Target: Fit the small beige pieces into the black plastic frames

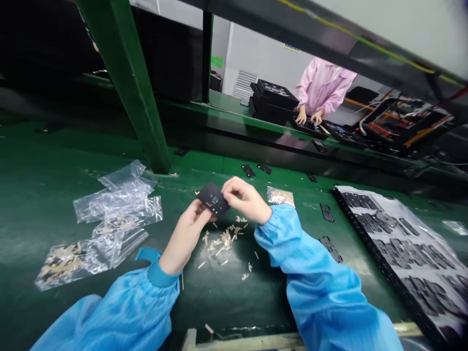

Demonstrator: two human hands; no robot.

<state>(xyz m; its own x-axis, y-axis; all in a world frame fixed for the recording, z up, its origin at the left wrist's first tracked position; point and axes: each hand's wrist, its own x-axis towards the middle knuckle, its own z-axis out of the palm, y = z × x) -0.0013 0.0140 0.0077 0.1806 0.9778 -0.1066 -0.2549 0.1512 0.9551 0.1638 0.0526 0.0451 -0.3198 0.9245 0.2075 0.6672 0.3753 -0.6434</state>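
One black plate [209, 193], faint print [208, 203] illegible, gripped by left hand [185, 233]; right hand [247, 199] against it, grip unclear.

Plate [206, 195] in the fingers [194, 214]: black. Sleeves [314, 263] behind them: blue. Scraps [227, 240] below: cream. Bench [263, 302] beneath: green. Smock [321, 84] beyond: pink.

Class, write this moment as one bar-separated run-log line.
left hand: holds black plate | right hand: at plate's right edge | bench: scattered beige pieces | left: clear bags | right: tray of black parts
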